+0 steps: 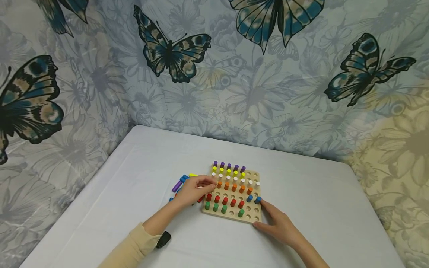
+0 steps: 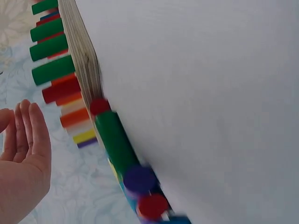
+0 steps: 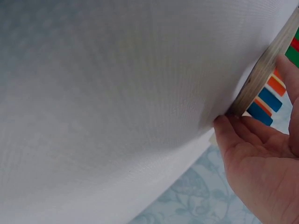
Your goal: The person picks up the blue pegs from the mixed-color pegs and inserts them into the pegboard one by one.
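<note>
Loose pegs lay left of the board. Your right hand gripped its near-right corner; your left hand hovered over its left edge, whether pinching anything I couldn't tell. You seemed midway through filling holes; next probably called for careful peg alignment.

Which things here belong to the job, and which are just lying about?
Job:
- pegboard
- standing pegs in it
- loose pegs beside it
- left hand
- right hand

Just there:
- table
- butterfly-patterned wall covering
- black object by left sleeve, purpose unclear
</note>
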A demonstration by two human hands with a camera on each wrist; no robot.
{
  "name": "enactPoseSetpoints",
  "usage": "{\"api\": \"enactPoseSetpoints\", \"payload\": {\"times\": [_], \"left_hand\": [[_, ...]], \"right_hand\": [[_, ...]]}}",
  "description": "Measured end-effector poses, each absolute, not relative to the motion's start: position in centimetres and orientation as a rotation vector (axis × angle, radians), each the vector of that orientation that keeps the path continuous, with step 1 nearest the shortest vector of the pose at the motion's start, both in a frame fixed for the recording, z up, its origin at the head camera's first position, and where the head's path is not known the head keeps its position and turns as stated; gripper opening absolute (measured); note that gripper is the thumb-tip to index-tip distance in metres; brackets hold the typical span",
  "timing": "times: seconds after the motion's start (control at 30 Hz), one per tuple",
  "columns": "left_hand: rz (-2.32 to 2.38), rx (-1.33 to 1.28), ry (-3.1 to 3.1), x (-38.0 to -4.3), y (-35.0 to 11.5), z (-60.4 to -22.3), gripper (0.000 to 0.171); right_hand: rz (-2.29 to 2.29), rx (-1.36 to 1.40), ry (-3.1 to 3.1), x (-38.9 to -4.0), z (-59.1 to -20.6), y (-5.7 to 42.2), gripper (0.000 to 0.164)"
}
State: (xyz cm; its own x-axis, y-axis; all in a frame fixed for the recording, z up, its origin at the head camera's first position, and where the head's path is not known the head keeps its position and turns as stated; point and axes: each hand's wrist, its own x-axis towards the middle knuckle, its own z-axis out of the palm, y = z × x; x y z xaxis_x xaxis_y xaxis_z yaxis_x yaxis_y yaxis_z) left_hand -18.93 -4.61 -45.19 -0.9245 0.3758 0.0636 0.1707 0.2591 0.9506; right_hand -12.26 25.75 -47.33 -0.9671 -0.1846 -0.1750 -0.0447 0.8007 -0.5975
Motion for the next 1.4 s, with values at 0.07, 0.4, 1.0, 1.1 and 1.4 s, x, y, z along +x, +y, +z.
{"api": "enactPoseSetpoints", "payload": {"times": [0.07,0.4,1.0,1.1,1.4], "left_hand": [[1.694,0.489,2.422,-19.1,-5.6,-45.8,0.02],[1.492,0.332,2.683,-18.4,-9.8,-46.0,0.013],[0.931,0.272,2.862,-16.6,-13.2,-45.8,0.02],[0.913,0.27,2.833,-16.5,-13.5,-45.7,0.019],[0.913,0.267,2.784,-16.1,-14.0,-45.5,0.025]], "right_hand": [[-0.908,-0.182,2.766,-12.3,-47.3,25.7,0.087],[-0.901,-0.197,2.777,-12.3,-47.4,25.8,0.087],[-0.898,-0.19,2.778,-12.2,-47.4,25.8,0.088],[-0.894,-0.19,2.78,-12.1,-47.4,25.8,0.089],[-0.911,-0.203,2.773,-12.3,-47.4,25.9,0.089]]}}
